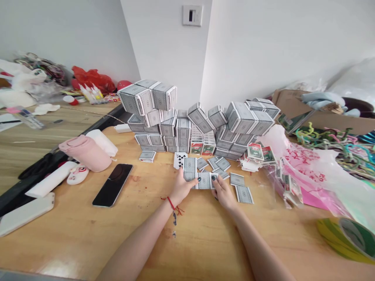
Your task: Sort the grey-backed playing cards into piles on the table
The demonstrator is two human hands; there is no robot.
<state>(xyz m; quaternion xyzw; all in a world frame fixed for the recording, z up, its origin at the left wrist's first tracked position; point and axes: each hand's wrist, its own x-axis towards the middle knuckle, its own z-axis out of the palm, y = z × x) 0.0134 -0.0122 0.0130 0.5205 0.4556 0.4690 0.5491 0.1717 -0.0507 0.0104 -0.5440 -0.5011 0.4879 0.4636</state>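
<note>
My left hand [182,185], with a red string at the wrist, grips grey-backed playing cards [190,165] with its thumb across them. Its cards form a corner shape, one part standing up and a strip [203,180] reaching to the right. At the strip's right end my right hand [224,191] pinches it, thumb on top. The fingers beneath are mostly hidden. Just behind lies a face-up ten of spades [179,160]. Loose face-down cards [222,164] are scattered to the right, two of them [244,194] nearer me.
Grey card-covered blocks [149,117] are stacked against the wall, with red-and-green card boxes [202,146] between. Left are a phone [112,185], a pink pouch [84,153] and a white power bank [27,214]. Right are plastic bags [310,168], a cardboard box [316,117] and yellow-green tape [334,242].
</note>
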